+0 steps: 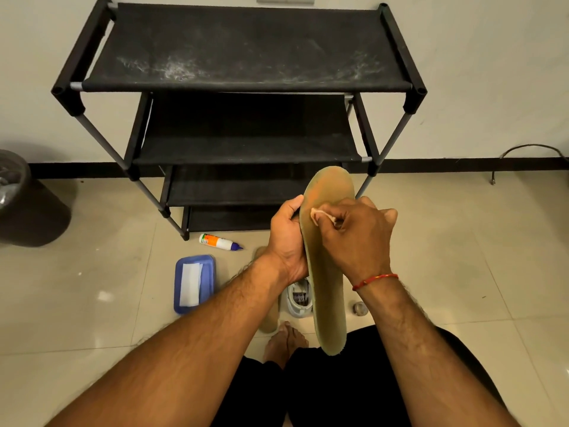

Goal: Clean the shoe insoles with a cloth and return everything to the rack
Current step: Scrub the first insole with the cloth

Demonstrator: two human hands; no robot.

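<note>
A long tan insole (328,291) with an orange stain near its toe stands almost upright in front of me. My left hand (288,238) grips its left edge around the middle. My right hand (357,238) pinches a small pale cloth (318,214) against the insole's upper face. A second insole (268,315) lies on the floor below, mostly hidden by my left forearm. A white shoe (298,298) sits on the tiles behind the held insole. The black shoe rack (246,84) stands against the wall with bare shelves.
A white glue bottle (219,241) lies on the tiles by the rack's foot. A blue tray (194,283) with a white sheet rests at left. A dark bin (21,195) stands far left. A small round cap (360,308) lies at right. My bare foot (284,340) is below.
</note>
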